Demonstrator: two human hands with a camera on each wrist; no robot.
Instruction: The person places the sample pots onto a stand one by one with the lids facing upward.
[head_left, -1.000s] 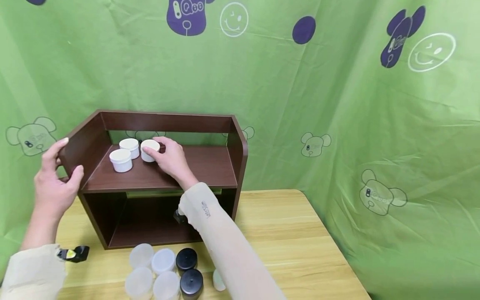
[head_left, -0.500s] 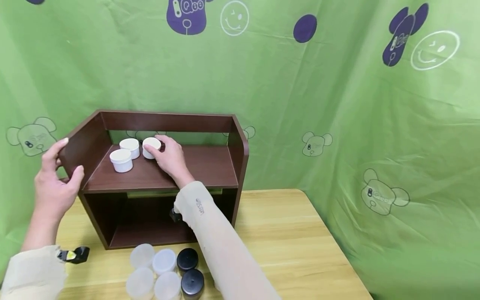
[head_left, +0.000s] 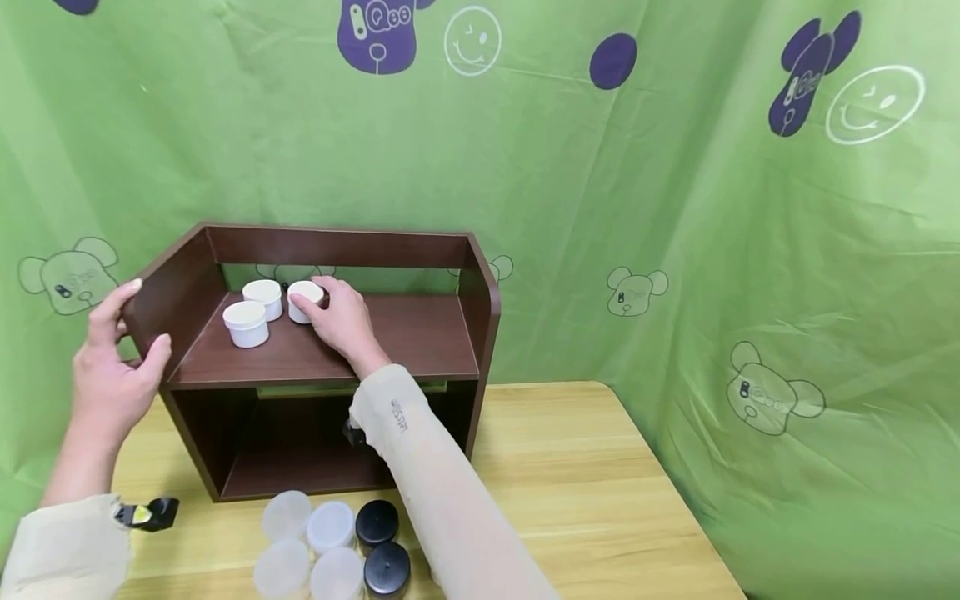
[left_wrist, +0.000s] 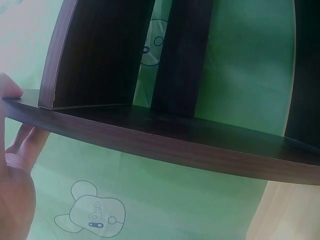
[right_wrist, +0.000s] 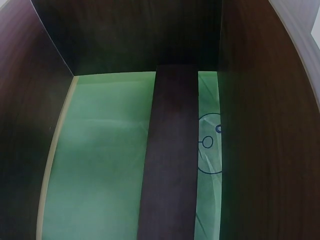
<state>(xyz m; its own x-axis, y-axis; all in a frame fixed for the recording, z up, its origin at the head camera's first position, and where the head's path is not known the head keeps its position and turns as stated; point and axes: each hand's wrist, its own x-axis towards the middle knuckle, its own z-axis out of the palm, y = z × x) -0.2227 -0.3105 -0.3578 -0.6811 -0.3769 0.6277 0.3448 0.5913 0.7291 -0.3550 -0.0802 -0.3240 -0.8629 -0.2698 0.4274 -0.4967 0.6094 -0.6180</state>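
Left of centre, the right hand (head_left: 341,321) fingers curl round a white jar (head_left: 303,300) on the shelf (head_left: 405,333); best set flat beside its neighbours while the left hand (head_left: 112,379) grips the shelf's side panel

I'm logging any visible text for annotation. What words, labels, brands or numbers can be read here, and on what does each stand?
"Qoo", roughly: white letters on the purple bear print of the green backdrop; reading uncertain.
Small dark print on the right sleeve: too small and tilted to read.
White jars on the shelf: no label visible.
Wrist views: no text.
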